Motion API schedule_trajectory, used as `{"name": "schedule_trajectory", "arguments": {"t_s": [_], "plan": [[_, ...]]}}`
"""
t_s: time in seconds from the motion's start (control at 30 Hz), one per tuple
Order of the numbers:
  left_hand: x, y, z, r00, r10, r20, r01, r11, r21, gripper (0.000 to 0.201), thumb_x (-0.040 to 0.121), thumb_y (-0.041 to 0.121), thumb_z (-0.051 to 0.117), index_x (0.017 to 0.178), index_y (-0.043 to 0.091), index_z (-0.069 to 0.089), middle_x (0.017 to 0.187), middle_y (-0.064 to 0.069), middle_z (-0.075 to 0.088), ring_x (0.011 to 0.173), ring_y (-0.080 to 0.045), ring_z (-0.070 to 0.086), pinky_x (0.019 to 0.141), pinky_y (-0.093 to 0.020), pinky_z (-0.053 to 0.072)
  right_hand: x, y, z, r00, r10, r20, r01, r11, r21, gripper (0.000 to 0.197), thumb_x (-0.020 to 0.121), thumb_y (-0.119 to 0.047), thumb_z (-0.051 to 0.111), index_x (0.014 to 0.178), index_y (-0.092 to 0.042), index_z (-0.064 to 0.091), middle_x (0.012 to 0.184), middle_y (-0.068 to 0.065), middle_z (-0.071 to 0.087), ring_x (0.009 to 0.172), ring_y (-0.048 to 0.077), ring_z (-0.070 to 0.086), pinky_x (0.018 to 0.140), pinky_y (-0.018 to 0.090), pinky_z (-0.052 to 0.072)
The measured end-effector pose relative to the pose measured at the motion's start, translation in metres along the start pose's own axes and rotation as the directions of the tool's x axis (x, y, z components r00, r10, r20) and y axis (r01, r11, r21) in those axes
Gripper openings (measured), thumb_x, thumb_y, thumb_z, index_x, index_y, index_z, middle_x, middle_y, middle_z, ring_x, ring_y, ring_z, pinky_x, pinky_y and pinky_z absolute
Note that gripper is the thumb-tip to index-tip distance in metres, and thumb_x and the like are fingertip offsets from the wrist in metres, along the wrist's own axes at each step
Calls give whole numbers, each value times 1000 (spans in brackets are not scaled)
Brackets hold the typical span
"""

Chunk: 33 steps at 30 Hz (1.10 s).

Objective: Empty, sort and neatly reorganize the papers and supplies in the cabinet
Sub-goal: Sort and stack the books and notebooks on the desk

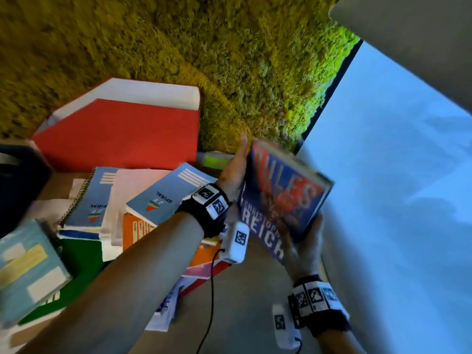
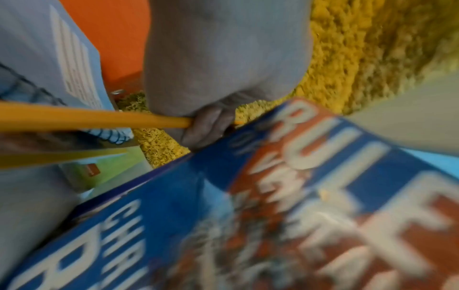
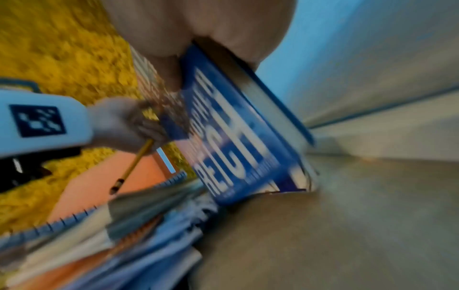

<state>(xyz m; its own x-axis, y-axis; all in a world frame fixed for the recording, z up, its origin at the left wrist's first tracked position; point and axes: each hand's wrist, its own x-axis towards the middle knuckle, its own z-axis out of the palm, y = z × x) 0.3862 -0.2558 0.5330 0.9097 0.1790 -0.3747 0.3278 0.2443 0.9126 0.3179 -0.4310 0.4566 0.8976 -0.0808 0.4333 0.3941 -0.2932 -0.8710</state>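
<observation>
Toward the surface's left edge lie a red folder (image 1: pixel 120 134) and spiral notebooks (image 1: pixel 163 195); the left grip (image 1: pixel 233 172) pinches a yellow pencil (image 2: pixel 94 119) while steadying the blue book (image 1: pixel 283 198), held tilted near the right edge, its lower corner clasped in the right grip (image 1: pixel 305 247)

Book (image 1: pixel 283 200) cover, between the fingers of both hands: "RULES" in large pale letters at the top, author line "CHRISTOPH…" partly covered, "REICH" big below it near the right-hand fingers. Blue notebook (image 1: pixel 163 192), left of the left-hand fingers: "SPIRAL". Second blue notebook (image 1: pixel 94 198) further left: "SPIRAL", partly hidden.
</observation>
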Motion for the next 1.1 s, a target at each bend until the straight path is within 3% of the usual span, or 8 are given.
{"name": "schedule_trajectory", "arguments": {"t_s": [0.17,0.33,0.43,0.53,0.67,0.8,1.0,1.1], "plan": [[27,-39,13,994,-12,-109,35,978,206,87,70,95,25,108,30,68,123,-8,66,113,-30,61,103,-49,45,-7,26,0,991,129,34,-125,988,-88,83,73,-56,70,133,-36,17,122,5,53,110,17,57,88,26,51],[25,-29,16,994,65,-85,-40,961,273,67,87,80,25,74,28,66,106,-9,70,101,-27,64,99,-45,47,11,30,-11,956,238,171,-206,961,-186,51,80,-3,73,117,-15,40,103,-15,57,101,-5,58,90,29,53],[37,-15,6,996,73,-58,-43,909,415,69,94,71,24,87,20,69,96,-7,67,90,-24,62,87,-39,50,33,18,-15,973,211,89,-191,962,-196,55,73,-7,81,108,-19,40,95,-17,54,89,-9,60,71,8,49],[50,-3,-23,973,187,-132,-49,734,677,51,91,55,47,88,8,68,92,-11,69,83,-27,64,62,-33,44,58,-1,-12,971,229,62,-213,956,-202,66,71,-32,81,119,-31,36,103,-7,64,87,15,65,68,29,50],[60,-10,-63,947,234,-222,61,546,836,27,85,37,63,94,12,67,105,-14,69,92,-34,66,65,-33,51,113,-2,9,890,410,198,-391,911,-130,60,77,-13,78,124,-20,41,99,9,67,65,1,63,53,18,49],[72,-43,-93,940,96,-328,169,703,691,40,100,26,49,130,1,58,131,-21,58,120,-38,56,98,-43,46,157,58,40,740,587,329,-508,808,-299,58,65,-21,85,115,-12,58,99,11,71,82,28,69,73,45,58],[74,-45,-116,979,-50,-198,202,400,894,77,79,62,67,139,19,45,138,-14,45,124,-37,49,96,-45,49,181,87,75,640,706,302,-622,707,-335,30,82,-9,71,107,-1,58,91,20,67,78,34,65,75,47,56],[77,-46,-119,985,-61,-159,170,351,921,101,63,73,72,145,25,38,144,-13,41,130,-34,44,100,-41,47,179,97,83,645,693,322,-460,689,-560,28,87,-15,67,103,6,59,94,21,64,86,33,62,75,41,51]]}}
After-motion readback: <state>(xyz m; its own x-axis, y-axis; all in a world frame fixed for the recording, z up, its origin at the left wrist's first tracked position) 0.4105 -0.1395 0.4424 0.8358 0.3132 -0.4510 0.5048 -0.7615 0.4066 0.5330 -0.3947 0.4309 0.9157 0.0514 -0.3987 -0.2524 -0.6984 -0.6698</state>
